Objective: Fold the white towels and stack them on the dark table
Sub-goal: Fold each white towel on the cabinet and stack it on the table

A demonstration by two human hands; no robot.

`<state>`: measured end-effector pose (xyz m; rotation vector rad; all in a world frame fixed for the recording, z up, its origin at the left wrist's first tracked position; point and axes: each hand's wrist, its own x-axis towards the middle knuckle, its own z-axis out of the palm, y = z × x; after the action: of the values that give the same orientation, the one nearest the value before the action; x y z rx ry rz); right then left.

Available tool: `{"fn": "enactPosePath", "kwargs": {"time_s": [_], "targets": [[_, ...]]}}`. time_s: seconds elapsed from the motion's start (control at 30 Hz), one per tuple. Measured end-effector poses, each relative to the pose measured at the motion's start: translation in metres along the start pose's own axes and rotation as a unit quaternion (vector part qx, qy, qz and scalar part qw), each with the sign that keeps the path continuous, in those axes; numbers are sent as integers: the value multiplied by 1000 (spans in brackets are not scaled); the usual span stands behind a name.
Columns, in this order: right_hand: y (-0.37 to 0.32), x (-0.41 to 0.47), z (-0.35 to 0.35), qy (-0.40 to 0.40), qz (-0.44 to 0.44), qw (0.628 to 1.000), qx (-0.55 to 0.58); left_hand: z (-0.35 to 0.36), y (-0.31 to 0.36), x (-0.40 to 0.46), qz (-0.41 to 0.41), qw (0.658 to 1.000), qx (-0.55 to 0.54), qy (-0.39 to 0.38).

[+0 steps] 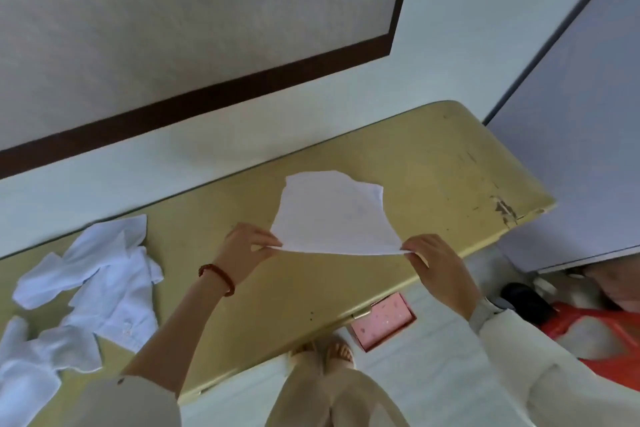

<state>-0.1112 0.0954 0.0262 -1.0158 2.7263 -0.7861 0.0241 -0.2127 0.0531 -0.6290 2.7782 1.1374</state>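
1. Head view: one white towel [334, 218] is held over the yellowish table [433, 163], stretched between two hands at its near edge; its far part drapes toward the tabletop.
2. The left hand [247, 246] pinches the towel's near-left corner between thumb and fingers; a beaded bracelet [216, 279] circles that wrist.
3. The right hand [434, 262] pinches the near-right corner in the same way; a light sleeve [540, 367] covers that forearm.
4. One pile of unfolded white towels [83, 291] lies crumpled at the left end of the table, well apart from the held towel. The number of towels in the pile cannot be told.
5. No folded stack shows on the table.
6. The table's right end has chipped, worn paint [505, 211]. Its far edge lies against a pale wall bearing a dark-framed panel [207, 28].
7. Below the near table edge: one pink box [382, 324] on the floor, the person's sandalled feet [329, 355] just beside it.
8. At far right: one orange-red object [599, 340], partly cut off by the frame, and one dark object [526, 300] beside it.
9. Nothing lies between the hands and the tabletop.
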Motion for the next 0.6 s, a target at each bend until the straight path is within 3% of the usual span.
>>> {"fn": "enactPosePath", "kwargs": {"time_s": [0.1,0.2,0.4,0.6], "targets": [[11,-28,31,-104,98,990,0,35,-27,-7,-53,987,26,-149],[14,-33,45,-144,178,973,25,53,-37,-8,-116,977,-24,-179],[4,17,43,-28,248,959,136,57,-31,35,-166,967,-190,-35],[20,77,56,54,279,945,164,71,-29,92,-174,955,-226,79]]}}
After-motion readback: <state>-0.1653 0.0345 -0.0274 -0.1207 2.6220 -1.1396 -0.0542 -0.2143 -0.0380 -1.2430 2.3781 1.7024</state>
